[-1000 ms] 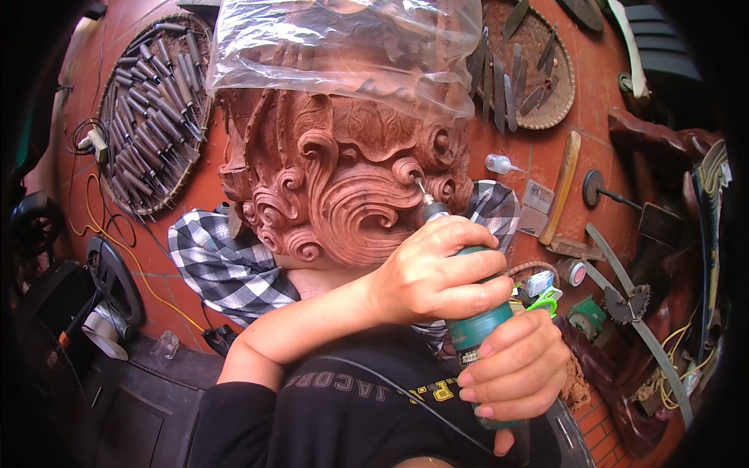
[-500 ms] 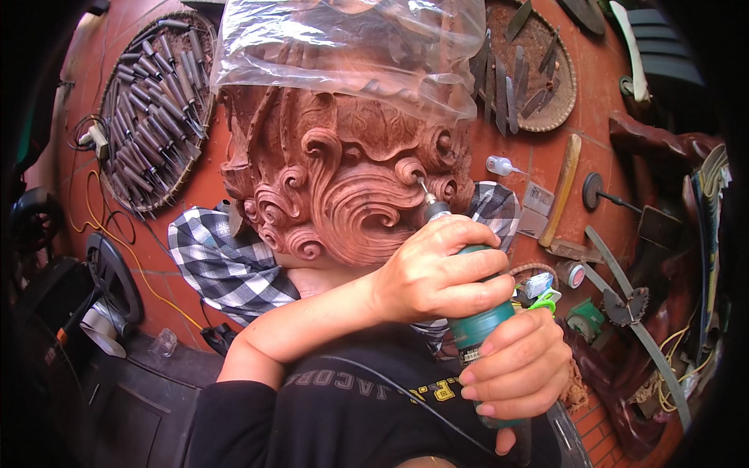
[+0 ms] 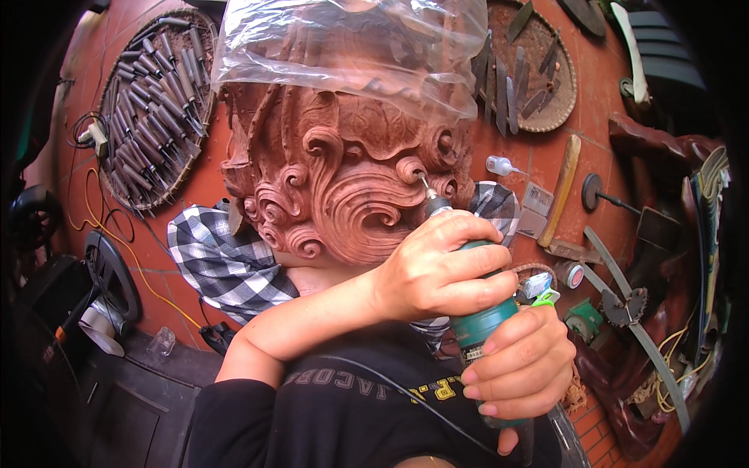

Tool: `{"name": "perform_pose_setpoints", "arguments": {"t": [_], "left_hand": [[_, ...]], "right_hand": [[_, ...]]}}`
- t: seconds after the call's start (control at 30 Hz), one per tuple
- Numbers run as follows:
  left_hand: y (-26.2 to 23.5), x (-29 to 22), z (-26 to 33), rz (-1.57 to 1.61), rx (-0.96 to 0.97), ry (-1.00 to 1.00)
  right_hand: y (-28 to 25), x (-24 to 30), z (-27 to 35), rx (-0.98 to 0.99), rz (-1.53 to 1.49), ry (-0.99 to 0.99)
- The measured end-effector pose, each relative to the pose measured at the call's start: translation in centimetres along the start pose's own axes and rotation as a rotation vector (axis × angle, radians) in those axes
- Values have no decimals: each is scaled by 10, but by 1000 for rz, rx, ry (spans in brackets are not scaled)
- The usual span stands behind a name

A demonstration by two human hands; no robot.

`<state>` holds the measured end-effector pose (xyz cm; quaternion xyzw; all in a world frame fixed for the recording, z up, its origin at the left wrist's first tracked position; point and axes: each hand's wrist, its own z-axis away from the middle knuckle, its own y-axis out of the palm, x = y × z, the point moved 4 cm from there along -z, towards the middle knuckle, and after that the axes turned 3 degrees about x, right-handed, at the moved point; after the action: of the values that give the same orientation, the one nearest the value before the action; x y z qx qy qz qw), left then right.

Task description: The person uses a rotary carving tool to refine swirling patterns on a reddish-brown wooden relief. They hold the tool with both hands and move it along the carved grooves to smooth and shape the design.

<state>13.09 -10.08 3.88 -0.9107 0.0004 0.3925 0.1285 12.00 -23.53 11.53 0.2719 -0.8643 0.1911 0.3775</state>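
The head view looks down on a reddish-brown carved wooden sculpture covered in swirling scrolls [image 3: 343,195], propped on a black-and-white checked cloth [image 3: 226,261] with a clear plastic sheet [image 3: 351,47] draped over its upper part. A teal-bodied handheld rotary carving tool [image 3: 476,324] runs diagonally up from the lower right, its thin metal bit touching a small curl on the sculpture's right side. The risk here, as I judge it, is the bit skating off the rounded curl and scarring the neighbouring scrollwork if pressure goes sideways; the thin black cord trailing across the lap could also tug the tool off line. The left hand [image 3: 433,269] crosses over from the lower left, forearm stretched across the body, fingers clenched around the tool's upper barrel close to the bit. The right hand [image 3: 519,366] is wrapped around the lower barrel, supporting it from beneath. Around them on the red floor lie a round woven tray of metal chisels [image 3: 152,109], a second tray of blades [image 3: 538,74] and a small white bottle [image 3: 499,165].
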Motion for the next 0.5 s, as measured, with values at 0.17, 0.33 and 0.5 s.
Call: {"name": "perform_pose_setpoints", "arguments": {"t": [0.17,0.33,0.5], "left_hand": [[0,-1,1,2,9,-9],[1,-2,3,27,22,-12],[5,-7,7,34,20,-24]], "right_hand": [[-1,-1,0,20,-16,3],[0,3,3,29,-10,30],[2,5,6,12,-27,22]]}}
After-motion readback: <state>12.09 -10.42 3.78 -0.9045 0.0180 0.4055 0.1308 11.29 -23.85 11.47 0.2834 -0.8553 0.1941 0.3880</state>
